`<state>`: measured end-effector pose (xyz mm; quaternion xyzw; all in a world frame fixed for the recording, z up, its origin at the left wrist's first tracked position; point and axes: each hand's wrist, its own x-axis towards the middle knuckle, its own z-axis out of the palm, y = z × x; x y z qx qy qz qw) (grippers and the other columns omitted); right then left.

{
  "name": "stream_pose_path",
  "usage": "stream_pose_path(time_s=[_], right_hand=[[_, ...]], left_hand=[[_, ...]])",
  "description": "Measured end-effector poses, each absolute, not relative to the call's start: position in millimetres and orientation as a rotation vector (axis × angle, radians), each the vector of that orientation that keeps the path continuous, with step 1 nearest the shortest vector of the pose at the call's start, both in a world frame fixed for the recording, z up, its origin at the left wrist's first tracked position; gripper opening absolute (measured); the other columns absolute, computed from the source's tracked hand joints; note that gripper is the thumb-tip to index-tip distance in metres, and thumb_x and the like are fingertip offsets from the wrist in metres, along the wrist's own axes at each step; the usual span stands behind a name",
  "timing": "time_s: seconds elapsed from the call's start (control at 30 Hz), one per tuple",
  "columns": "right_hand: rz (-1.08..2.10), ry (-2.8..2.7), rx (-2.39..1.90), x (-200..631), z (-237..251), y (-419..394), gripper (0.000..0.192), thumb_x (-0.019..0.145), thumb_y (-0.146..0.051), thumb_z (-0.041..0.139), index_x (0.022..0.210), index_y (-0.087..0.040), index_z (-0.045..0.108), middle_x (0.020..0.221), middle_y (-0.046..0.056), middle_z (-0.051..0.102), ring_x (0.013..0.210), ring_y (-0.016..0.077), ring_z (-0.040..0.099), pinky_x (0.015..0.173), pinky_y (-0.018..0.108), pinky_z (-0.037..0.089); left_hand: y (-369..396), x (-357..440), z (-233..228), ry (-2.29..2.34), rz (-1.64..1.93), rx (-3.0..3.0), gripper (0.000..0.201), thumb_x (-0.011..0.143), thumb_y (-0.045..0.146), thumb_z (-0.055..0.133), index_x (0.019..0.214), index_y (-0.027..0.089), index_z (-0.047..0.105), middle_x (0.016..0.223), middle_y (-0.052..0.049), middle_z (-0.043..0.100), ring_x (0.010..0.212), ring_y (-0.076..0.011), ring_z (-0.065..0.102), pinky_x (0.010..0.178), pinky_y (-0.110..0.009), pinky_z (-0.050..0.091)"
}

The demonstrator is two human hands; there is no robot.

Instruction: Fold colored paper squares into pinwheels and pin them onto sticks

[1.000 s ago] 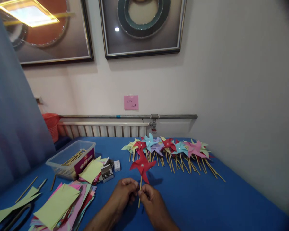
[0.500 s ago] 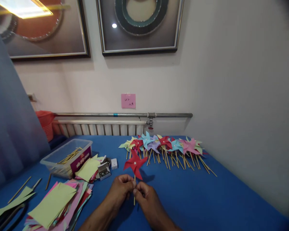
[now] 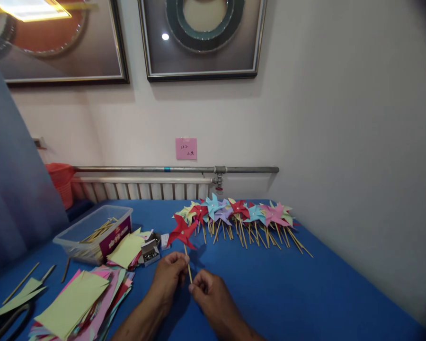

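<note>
A red paper pinwheel on a thin wooden stick stands tilted to the left above the blue table. My left hand pinches its stick just below the blades. Lower down, the fingertips of my right hand are closed at the stick's bottom end. Beyond my hands lies a row of pinwheels in red, blue, purple, pink and pale yellow, their sticks pointing toward me. Left of my hands sits a small open box of pins.
A clear plastic tub holds wooden sticks. Stacked coloured paper lies at front left, with more paper near the tub. Scissors rest at the left under cut paper strips. A wall stands along the back, with a radiator.
The pinwheel has tilted and shifted left. My right hand has slid down to the stick's lower end, apart from my left hand, which moved slightly up. The view turned slightly right.
</note>
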<state>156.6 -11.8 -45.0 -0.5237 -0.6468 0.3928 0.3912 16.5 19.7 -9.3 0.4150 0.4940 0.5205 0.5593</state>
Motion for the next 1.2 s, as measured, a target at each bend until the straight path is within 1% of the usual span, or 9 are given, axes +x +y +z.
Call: stream_pose_path(time_s=[0.1,0.3,0.4,0.53,0.63,0.8,0.97,1.2], right_hand=[[0.972,-1.664,-1.326,156,-47,-11,0.013,0.084,-0.019,0.060,0.072,-0.021,0.057,0.063,-0.005,0.054,0.061,0.0131,0.050,0.059,0.024,0.033],[0.913,-1.656,-1.365,157,-45,-10,0.017,0.084,-0.015,0.056,0.069,-0.022,0.051,0.061,-0.006,0.051,0.060,0.0128,0.047,0.058,0.025,0.032],[0.881,-1.657,-1.374,157,-45,-9,0.019,0.084,-0.015,0.055,0.068,-0.023,0.049,0.062,-0.006,0.050,0.060,0.0126,0.047,0.058,0.024,0.031],[0.863,-1.656,-1.399,156,-43,-9,0.021,0.087,-0.019,0.055,0.068,-0.023,0.047,0.061,-0.006,0.051,0.058,0.0123,0.046,0.057,0.025,0.030],[0.837,-1.656,-1.412,154,-44,-10,0.023,0.090,-0.023,0.055,0.068,-0.023,0.047,0.062,-0.005,0.052,0.059,0.0123,0.046,0.057,0.025,0.030],[0.810,-1.686,-1.436,153,-49,-9,0.020,0.088,-0.020,0.054,0.069,-0.022,0.050,0.062,-0.005,0.056,0.059,0.0124,0.048,0.057,0.025,0.029],[0.805,-1.686,-1.422,153,-47,-8,0.020,0.089,-0.023,0.054,0.070,-0.022,0.053,0.063,-0.003,0.059,0.060,0.0138,0.051,0.058,0.026,0.031],[0.858,-1.607,-1.422,154,-44,-9,0.020,0.088,-0.027,0.057,0.070,-0.023,0.049,0.063,-0.004,0.057,0.061,0.0136,0.050,0.058,0.026,0.032]], left_hand=[[20,16,-10,1.158,1.187,1.019,0.036,0.058,0.049,0.076,0.059,0.018,0.057,0.050,0.004,0.053,0.040,-0.0070,0.040,0.045,-0.022,0.029],[21,21,-17,1.163,1.050,1.108,0.030,0.054,0.045,0.072,0.057,0.020,0.056,0.046,0.004,0.053,0.038,-0.0085,0.039,0.044,-0.024,0.028],[21,23,-21,1.196,1.031,1.148,0.028,0.053,0.044,0.070,0.055,0.020,0.055,0.046,0.003,0.052,0.041,-0.0086,0.040,0.047,-0.025,0.028],[23,24,-26,1.255,1.072,1.205,0.027,0.053,0.044,0.068,0.054,0.019,0.057,0.048,0.003,0.051,0.047,-0.0092,0.040,0.051,-0.026,0.029],[23,24,-31,1.282,1.098,1.261,0.027,0.057,0.045,0.067,0.056,0.020,0.057,0.050,0.004,0.050,0.050,-0.0101,0.039,0.052,-0.026,0.028],[20,24,-32,1.307,1.086,1.327,0.023,0.064,0.041,0.063,0.057,0.020,0.056,0.052,0.003,0.052,0.052,-0.0119,0.042,0.054,-0.026,0.029],[18,23,-30,1.339,1.094,1.378,0.021,0.066,0.037,0.063,0.057,0.020,0.056,0.054,0.002,0.054,0.054,-0.0132,0.046,0.056,-0.027,0.032],[20,24,-32,1.360,1.113,1.371,0.021,0.066,0.039,0.061,0.058,0.020,0.056,0.054,0.003,0.052,0.054,-0.0131,0.044,0.055,-0.027,0.030]])
